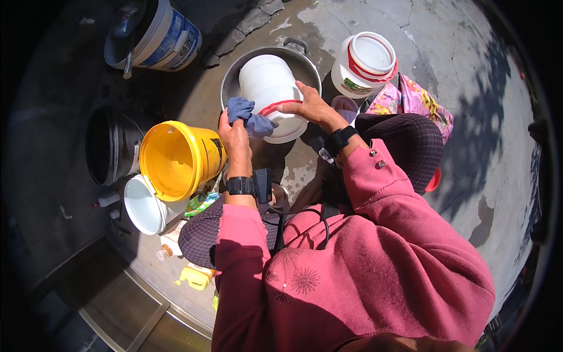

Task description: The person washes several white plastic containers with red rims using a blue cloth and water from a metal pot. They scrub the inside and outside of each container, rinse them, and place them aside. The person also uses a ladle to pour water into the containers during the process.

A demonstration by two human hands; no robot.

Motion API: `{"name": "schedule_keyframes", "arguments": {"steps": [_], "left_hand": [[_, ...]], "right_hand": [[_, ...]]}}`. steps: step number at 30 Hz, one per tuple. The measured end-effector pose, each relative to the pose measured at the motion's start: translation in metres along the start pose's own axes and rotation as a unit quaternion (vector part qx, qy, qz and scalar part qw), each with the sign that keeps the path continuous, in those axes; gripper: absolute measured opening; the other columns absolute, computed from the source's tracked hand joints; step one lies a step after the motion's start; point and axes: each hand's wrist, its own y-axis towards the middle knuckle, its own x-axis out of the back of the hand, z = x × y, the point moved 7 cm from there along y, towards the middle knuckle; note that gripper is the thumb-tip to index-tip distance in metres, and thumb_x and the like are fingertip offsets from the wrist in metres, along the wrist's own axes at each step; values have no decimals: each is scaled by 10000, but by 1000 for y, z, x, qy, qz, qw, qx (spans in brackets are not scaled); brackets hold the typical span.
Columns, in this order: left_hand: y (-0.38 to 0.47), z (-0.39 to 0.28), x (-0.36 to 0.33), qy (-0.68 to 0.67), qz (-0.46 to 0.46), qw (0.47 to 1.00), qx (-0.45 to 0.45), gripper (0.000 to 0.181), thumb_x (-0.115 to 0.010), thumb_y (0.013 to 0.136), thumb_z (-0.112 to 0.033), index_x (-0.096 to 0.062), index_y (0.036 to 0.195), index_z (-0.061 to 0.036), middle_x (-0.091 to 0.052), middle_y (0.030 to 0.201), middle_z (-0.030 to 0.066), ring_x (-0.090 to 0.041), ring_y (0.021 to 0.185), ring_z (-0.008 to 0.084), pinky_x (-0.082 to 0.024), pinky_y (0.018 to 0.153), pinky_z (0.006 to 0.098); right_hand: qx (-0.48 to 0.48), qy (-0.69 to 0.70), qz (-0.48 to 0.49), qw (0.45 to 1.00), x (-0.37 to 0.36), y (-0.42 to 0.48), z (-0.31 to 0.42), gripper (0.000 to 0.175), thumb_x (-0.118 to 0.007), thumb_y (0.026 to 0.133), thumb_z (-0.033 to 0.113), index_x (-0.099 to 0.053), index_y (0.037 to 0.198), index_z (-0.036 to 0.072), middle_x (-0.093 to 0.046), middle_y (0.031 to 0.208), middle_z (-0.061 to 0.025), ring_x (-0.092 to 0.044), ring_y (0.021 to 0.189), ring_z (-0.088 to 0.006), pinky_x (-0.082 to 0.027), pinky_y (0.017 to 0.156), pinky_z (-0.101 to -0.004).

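Note:
A white plastic jar [269, 79] with a red handle lies tilted in a round metal basin [228, 83], its mouth end towards me over the near rim. My left hand [236, 134] grips a bunched blue cloth [246, 115] beside the jar's left side, near the mouth. My right hand [310, 105] rests on the jar's right side by the red handle, thumb and fingers spread. Whether it grips the handle is not clear. The basin's near side is hidden behind the jar and cloth.
Left stand a yellow bucket [198, 158], a white bucket [163, 215], a black bucket [115, 145] and a larger labelled bucket [169, 42] with a ladle. Another white jar [358, 83] stands right. Bottles [195, 277] lie near my left knee. Patterned pink fabric [418, 101] is at right.

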Motion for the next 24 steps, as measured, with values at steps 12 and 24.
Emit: {"name": "schedule_keyframes", "arguments": {"steps": [12, 24], "left_hand": [[5, 30, 8, -96, 20, 994, 58, 329, -500, 883, 46, -661, 1169, 27, -706, 1137, 71, -636, 1039, 178, -462, 984, 288], [-12, -33, 31, -86, -26, 995, 30, 379, -561, 942, -59, -594, 1319, -43, -653, 1102, 69, -625, 786, 110, -568, 584, 226]], "right_hand": [[-94, -115, -43, 988, -23, -14, -32, 905, -724, 776, 228, -246, 1475, -90, -616, 1213, -340, -602, 1175, -448, -477, 1010, -439], [-101, 56, -76, 990, 5, 5, 19, 387, -564, 805, 100, -610, 1095, -152, -700, 876, -306, -735, 735, -393, -590, 732, -434]]}}
